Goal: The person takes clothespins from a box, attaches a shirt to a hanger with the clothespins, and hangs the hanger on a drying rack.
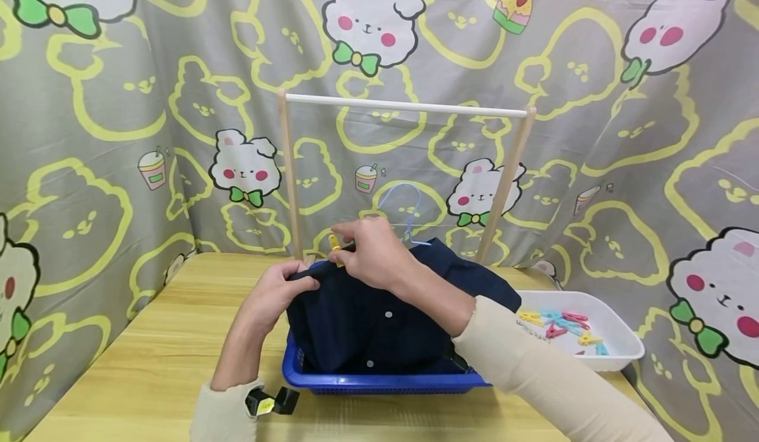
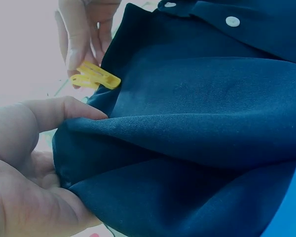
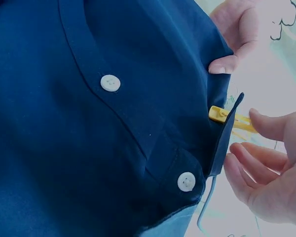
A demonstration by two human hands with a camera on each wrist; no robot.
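Note:
A dark navy shirt (image 1: 409, 330) with white buttons (image 3: 110, 83) lies bunched in a blue basket (image 1: 385, 381). My left hand (image 1: 274, 295) grips the shirt's edge at the left, thumb and fingers on either side of the cloth. Beside it, my right hand (image 1: 376, 254) pinches a yellow clothespin (image 2: 96, 75) by its handle end. In the right wrist view the clothespin's jaws sit at the shirt edge near the collar. A pale blue wire hanger (image 3: 210, 195) comes out of the collar, its hook standing above the shirt in the head view; the rest is hidden inside the cloth.
Behind the basket stands a rack with wooden posts (image 1: 504, 185) and a white crossbar (image 1: 409, 105). A white tray (image 1: 630, 348) with several coloured clothespins (image 1: 566, 327) stands to the right on the wooden table (image 1: 148, 356). A patterned curtain (image 1: 367, 132) encloses the back and sides.

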